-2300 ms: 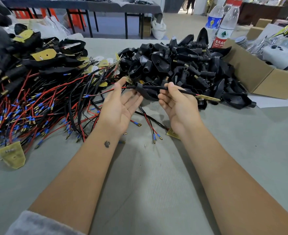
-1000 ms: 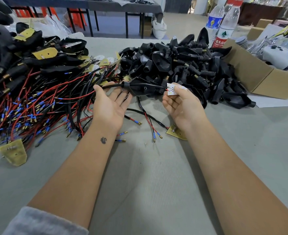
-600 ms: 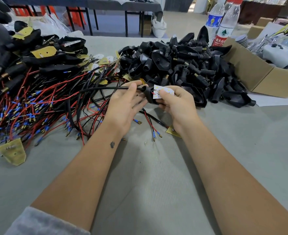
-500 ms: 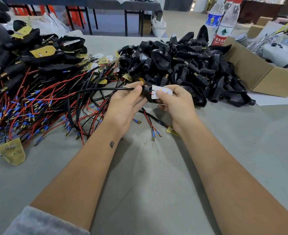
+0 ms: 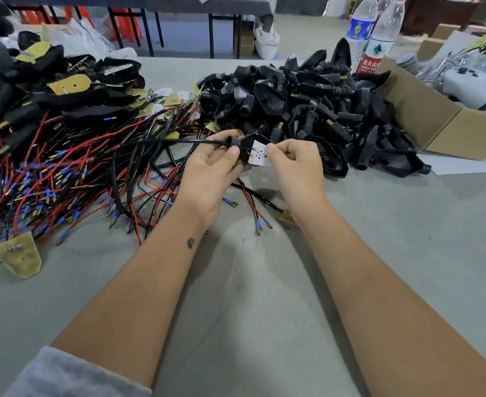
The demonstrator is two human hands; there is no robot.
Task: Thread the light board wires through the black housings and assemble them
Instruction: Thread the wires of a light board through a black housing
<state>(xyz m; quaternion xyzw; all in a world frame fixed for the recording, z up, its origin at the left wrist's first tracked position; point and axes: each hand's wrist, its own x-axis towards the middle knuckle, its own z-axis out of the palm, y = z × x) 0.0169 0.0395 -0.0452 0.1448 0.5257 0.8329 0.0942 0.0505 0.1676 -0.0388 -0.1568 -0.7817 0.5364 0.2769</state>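
Room: a workshop with a grey-covered bench (image 5: 264,310) in front, a dark table (image 5: 207,4) on black legs behind it.
Left of bench: a tangle of red and black wires (image 5: 64,173) with blue-sleeved ends, mixed with yellow boards and finished black pieces.
Loose board: one yellow board (image 5: 18,255) lies apart at the near-left edge of the tangle.
Middle back: a heap of black housings (image 5: 307,110), piled against each other.
Right back: an open cardboard box (image 5: 436,124) holding pale parts (too small to tell what), with two water bottles (image 5: 376,38) standing just behind the heap.
Left hand: the left hand (image 5: 210,173) grips the neck of one black housing (image 5: 240,144), fingers curled round it, thumb on top; a black cable (image 5: 173,141) runs out of the neck to the left, into the tangle.
Right hand: the right hand (image 5: 296,164) pinches the white light board (image 5: 259,157) between thumb and curled fingers, holding it at the open mouth of the housing.
Light board: face up, small dots showing, thin red wire at its left edge going into the housing; whether it is seated there I cannot tell.
Below the hands: a few loose red and black leads (image 5: 253,207) lie on the bench, ends tipped blue and brass.
Sleeve: a grey cuff (image 5: 72,373) at the lower left.
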